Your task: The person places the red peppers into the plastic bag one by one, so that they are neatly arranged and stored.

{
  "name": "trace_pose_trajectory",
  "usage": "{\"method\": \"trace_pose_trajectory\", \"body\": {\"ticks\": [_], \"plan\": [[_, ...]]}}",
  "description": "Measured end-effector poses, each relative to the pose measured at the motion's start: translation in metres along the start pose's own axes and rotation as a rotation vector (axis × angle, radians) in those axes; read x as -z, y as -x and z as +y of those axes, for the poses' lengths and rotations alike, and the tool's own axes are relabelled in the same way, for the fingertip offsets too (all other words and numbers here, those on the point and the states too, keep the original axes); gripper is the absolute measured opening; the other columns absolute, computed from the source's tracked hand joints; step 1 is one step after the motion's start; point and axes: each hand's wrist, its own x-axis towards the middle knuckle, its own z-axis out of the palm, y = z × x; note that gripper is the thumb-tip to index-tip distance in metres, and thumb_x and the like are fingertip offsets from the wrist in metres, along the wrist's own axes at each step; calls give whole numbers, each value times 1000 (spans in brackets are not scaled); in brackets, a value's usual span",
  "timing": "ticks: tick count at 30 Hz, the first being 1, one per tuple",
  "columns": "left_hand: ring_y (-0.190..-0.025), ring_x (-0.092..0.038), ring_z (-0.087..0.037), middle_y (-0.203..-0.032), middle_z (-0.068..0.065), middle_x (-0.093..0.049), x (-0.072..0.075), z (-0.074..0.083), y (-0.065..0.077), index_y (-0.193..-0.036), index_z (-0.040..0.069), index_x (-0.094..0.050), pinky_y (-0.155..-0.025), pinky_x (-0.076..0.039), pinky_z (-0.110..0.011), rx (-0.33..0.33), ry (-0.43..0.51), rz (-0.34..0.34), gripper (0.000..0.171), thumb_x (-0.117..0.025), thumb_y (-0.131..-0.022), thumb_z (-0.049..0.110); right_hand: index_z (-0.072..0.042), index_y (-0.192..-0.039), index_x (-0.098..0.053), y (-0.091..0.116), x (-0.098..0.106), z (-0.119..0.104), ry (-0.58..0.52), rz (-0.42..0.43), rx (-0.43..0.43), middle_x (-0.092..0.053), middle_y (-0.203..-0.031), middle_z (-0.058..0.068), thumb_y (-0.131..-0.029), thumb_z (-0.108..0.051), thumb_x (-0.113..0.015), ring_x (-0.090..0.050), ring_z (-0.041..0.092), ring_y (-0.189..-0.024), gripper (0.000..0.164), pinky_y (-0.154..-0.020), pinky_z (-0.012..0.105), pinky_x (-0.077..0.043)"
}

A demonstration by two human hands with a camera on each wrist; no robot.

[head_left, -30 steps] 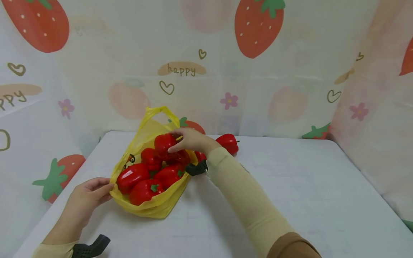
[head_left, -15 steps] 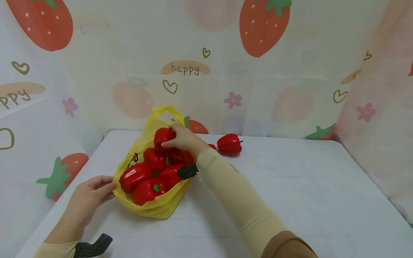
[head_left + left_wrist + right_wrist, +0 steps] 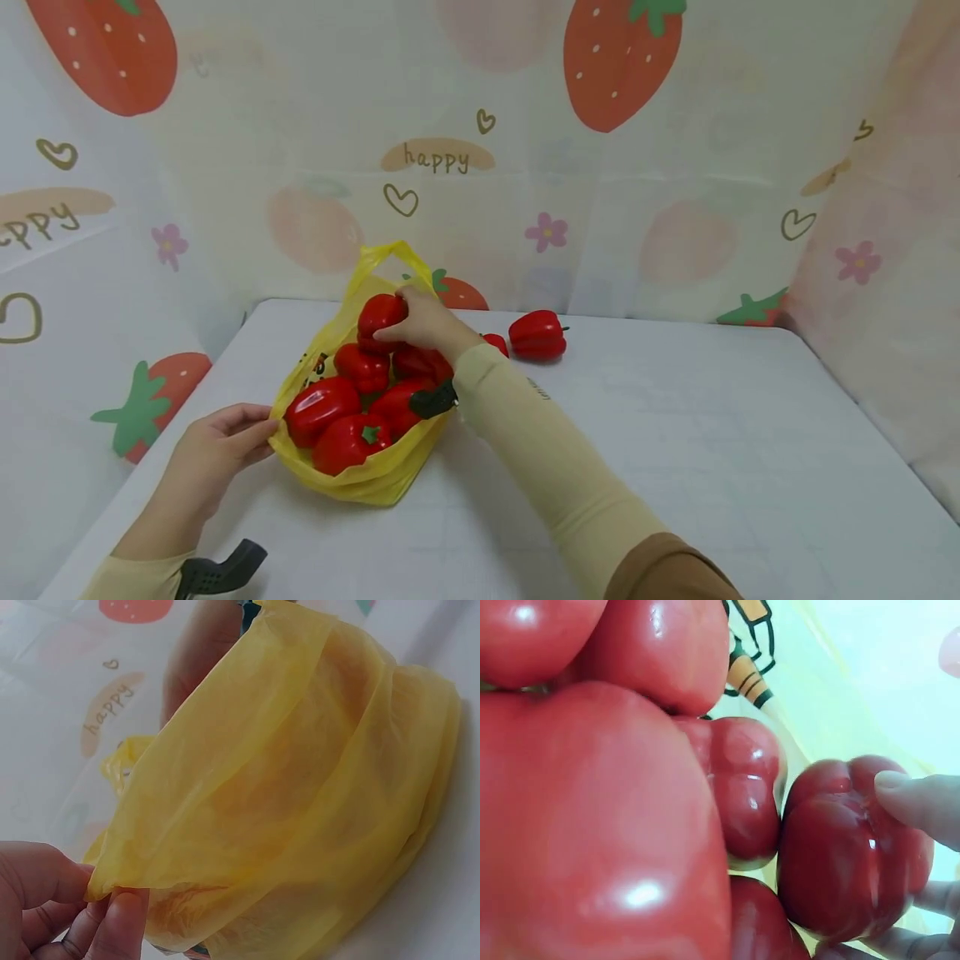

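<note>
A yellow plastic bag (image 3: 358,485) lies with its mouth open toward me, several red bell peppers inside. Thumb and fingers of my left hand (image 3: 221,450) pinch the left edge of its mouth; the left wrist view shows the pinched film (image 3: 105,877) up close. At the back of the opening my right hand (image 3: 426,323) grips one red bell pepper (image 3: 381,318), thumb on the near side. In the right wrist view this bell pepper (image 3: 847,855) sits beside the other peppers, with fingers curled around its far side and underneath.
On the white table (image 3: 675,450) a loose red bell pepper (image 3: 537,336) lies behind the right forearm. Another pepper (image 3: 497,342) is mostly hidden by the sleeve. A strawberry-print cloth (image 3: 480,225) hangs behind the table's back edge.
My right hand, holding the bell pepper, has moved slightly up and left within the bag's mouth. The left hand keeps its pinch on the edge. The head view has shifted a little.
</note>
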Motion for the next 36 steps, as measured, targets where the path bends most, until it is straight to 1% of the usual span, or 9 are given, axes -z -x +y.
{"method": "trace_pose_trajectory", "body": {"ticks": [5,8,14,19,24,28,30,33,36], "plan": [[-89,-60,-6,-122,-20,-52,0,1,2,-125,1,-50,-75,-53,-23,-13,15,-10,49,-57,-90,34,-15,-139,-34,2,4,4,11,-16,40,-47,-130,2,-74,-36,-74,-45,18,-115,79,-98,37,-41],[-89,-60,-6,-122,-19,-52,0,1,2,-124,1,-50,-75,-53,-23,-16,15,-13,49,-57,-89,35,-16,-139,-34,3,5,5,5,-23,41,-47,-130,2,-75,-36,-74,-45,18,-115,78,-98,37,-41],[-87,-60,-4,-121,-19,-52,0,1,3,-124,2,-50,-75,-53,-23,-22,21,-14,49,-57,-89,36,-17,-138,-37,3,8,6,28,-11,36,-48,-131,4,-77,-36,-72,-45,18,-118,72,-100,38,-39],[-88,-60,-5,-121,-20,-52,1,1,4,-124,1,-50,-75,-53,-23,-29,14,-5,49,-57,-89,34,-19,-135,-39,5,9,8,44,-14,33,-48,-128,4,-77,-35,-72,-44,19,-116,68,-98,36,-41],[-89,-60,-6,-120,-19,-53,0,1,4,-124,1,-51,-76,-53,-24,-34,11,-7,48,-57,-89,34,-21,-135,-40,7,10,12,45,-43,48,-50,-125,5,-77,-34,-72,-46,18,-112,67,-94,35,-44],[-89,-60,-6,-121,-19,-53,0,1,4,-125,2,-50,-76,-53,-24,-27,15,-10,48,-57,-89,33,-23,-136,-40,9,13,15,23,-64,48,-50,-126,5,-78,-33,-71,-47,18,-111,66,-91,33,-46],[-89,-60,-6,-120,-19,-53,-1,1,3,-125,2,-51,-76,-53,-24,-22,12,-8,48,-57,-89,33,-22,-136,-41,9,16,16,8,-65,67,-51,-127,5,-79,-32,-71,-48,20,-113,65,-90,33,-47],[-89,-60,-7,-120,-19,-53,-1,1,3,-125,2,-51,-76,-53,-25,-14,10,-7,48,-57,-89,33,-19,-135,-42,11,20,19,-40,-69,92,-51,-128,7,-80,-29,-71,-50,23,-115,63,-89,32,-48],[-87,-60,-6,-119,-18,-54,-1,1,3,-125,2,-51,-76,-53,-24,-16,11,-8,49,-58,-89,34,-18,-134,-44,13,25,21,-84,-74,103,-52,-127,7,-79,-28,-72,-51,23,-116,63,-88,30,-49]]}}
